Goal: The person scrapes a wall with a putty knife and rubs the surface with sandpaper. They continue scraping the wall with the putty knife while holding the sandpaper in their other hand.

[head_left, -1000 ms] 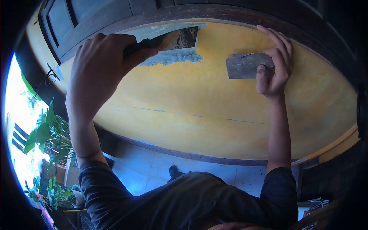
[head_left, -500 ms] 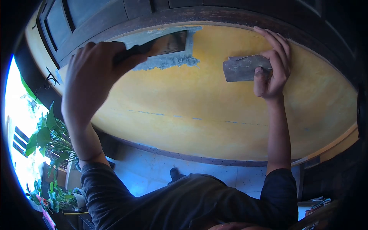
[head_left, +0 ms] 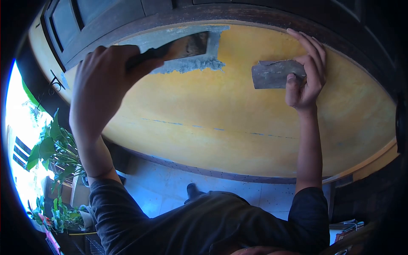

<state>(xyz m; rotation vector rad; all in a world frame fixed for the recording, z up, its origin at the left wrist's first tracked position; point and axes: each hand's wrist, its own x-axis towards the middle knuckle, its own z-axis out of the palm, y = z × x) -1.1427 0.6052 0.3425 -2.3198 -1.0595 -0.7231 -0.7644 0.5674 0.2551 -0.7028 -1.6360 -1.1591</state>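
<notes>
My left hand (head_left: 104,83) is closed round the dark handle of a scraper (head_left: 187,47) with a wide, stained blade. The blade overlaps a grey-blue bare patch (head_left: 214,49) with ragged edges in the yellow wall (head_left: 204,97). Between the thumb and fingers of my right hand (head_left: 310,80) is a folded grey sheet (head_left: 274,75), rough along its upper edge. It sits right at the wall, to the right of the bare patch, while the outer fingers reach up toward the dark wooden ledge (head_left: 238,17).
Dark framed panels (head_left: 97,15) rise above the ledge. Potted plants (head_left: 53,144) and a bright opening lie to the left, near a black metal bracket (head_left: 55,83). Below the wall runs a tiled floor (head_left: 157,191). Thin blue marks (head_left: 170,123) line the lower wall.
The wall's lower marks and my right hand with the grey sheet have shifted slightly right in view. The scraper stays over the patch; its blade sits slightly further left against it.
</notes>
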